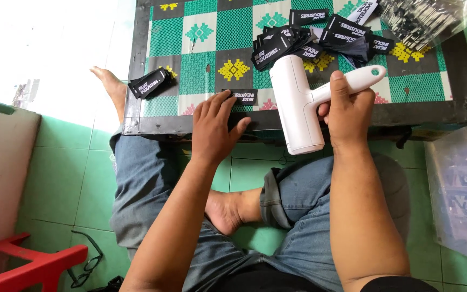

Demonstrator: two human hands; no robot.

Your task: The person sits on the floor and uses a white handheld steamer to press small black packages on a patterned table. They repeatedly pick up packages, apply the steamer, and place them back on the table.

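With the left hand [213, 128] spread flat beside the small black woven label [242, 97], the white plastic T-shaped handheld tool [298, 105] gripped in the right hand [347, 111] could catch those near fingers.

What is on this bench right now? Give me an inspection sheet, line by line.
Surface: low table with a green, grey and white patterned mat and a dark frame.
Job's things: one black fabric label lying flat at the near edge; white T-shaped handheld tool.
Clutter: heap of black labels; small label bundle at the left; clear bag of small parts at the far right.
Hands: left hand pressing beside the single label; right hand gripping the tool's handle.
Cables: nothing seen.
Surroundings: green tiled floor, red stool, eyeglasses, plastic bag.
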